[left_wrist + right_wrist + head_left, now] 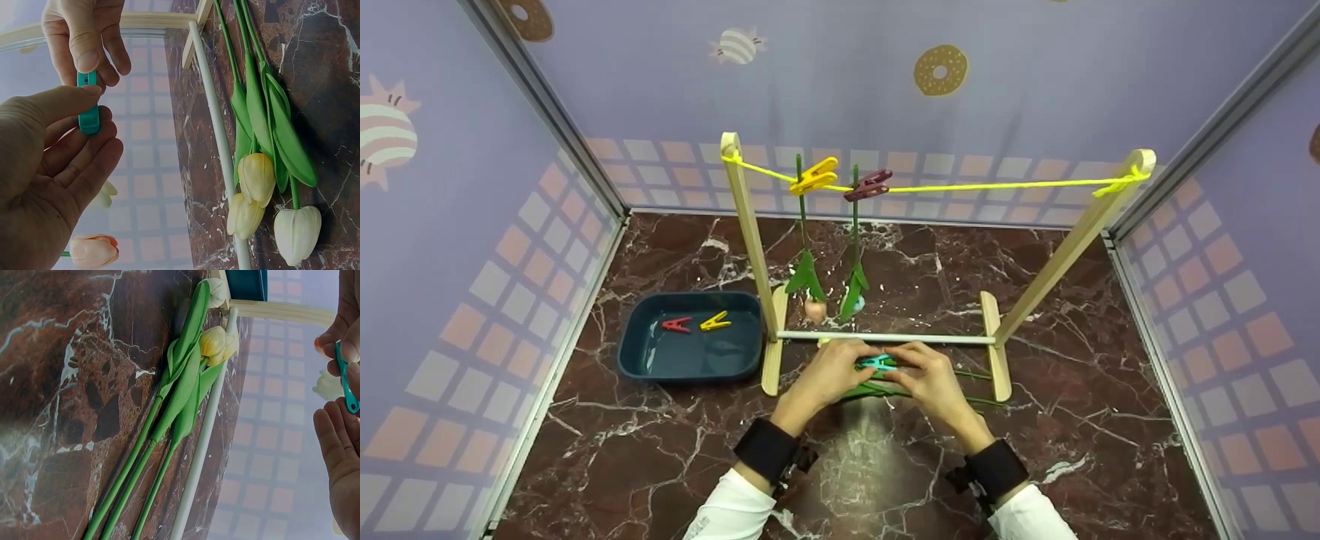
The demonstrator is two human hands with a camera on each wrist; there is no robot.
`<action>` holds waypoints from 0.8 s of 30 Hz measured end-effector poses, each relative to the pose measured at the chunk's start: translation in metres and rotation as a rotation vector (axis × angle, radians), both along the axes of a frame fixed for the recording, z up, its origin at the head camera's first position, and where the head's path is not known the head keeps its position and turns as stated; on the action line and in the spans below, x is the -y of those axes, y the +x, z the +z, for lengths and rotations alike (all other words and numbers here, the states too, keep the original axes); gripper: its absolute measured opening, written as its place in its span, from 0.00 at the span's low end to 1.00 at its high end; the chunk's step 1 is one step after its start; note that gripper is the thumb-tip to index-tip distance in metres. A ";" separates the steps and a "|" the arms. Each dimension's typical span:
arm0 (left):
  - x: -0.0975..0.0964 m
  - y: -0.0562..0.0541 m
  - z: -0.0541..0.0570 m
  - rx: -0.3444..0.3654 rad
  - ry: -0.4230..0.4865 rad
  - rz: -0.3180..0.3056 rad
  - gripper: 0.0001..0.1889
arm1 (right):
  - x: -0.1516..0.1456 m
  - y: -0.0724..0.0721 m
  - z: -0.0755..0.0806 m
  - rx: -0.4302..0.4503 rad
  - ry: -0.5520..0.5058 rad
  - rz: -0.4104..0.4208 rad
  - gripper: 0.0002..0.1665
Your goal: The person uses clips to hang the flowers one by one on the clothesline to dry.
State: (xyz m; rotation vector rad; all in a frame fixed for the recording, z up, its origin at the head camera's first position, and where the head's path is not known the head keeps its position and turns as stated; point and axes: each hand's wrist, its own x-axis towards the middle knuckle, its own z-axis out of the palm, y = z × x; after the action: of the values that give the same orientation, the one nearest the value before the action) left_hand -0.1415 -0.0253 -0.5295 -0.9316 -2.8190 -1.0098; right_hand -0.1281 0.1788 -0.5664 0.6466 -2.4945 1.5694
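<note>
My left hand [834,369] and right hand [928,377] meet in front of the rack and both pinch a teal clothespin [89,109] between thumb and fingers. Close up in the left wrist view, the left thumb lies on its side while the right thumb is at its upper end. Below the hands, two yellow tulips [257,180] and a white tulip [298,236] lie on the marbled surface, next to a white rod [197,478]. Their green stems [126,500] run toward the right side of the rack.
A wooden rack [750,240] carries a yellow cord [997,185]. Two tulips hang head down, under a yellow clothespin [814,178] and a maroon clothespin [868,185]. At left, a dark blue basin [628,341] holds a red clothespin [676,324] and another yellow clothespin [715,322].
</note>
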 end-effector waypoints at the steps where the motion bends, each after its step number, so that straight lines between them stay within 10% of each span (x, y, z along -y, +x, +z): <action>1: 0.000 0.000 0.000 0.001 0.003 0.004 0.14 | -0.001 0.000 0.000 0.001 -0.008 0.010 0.22; 12: 0.003 0.000 -0.012 0.024 0.119 0.120 0.14 | -0.016 -0.005 0.002 -0.141 0.054 -0.070 0.20; 24: -0.003 0.003 -0.042 0.033 0.008 0.110 0.12 | -0.033 -0.014 0.008 -0.217 -0.044 -0.188 0.18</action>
State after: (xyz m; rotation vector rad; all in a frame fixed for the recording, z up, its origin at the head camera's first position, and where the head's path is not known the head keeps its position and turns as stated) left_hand -0.1388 -0.0226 -0.5717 -0.7561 -2.8542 -1.0320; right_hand -0.1417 0.2120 -0.5587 0.5271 -2.2829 1.4029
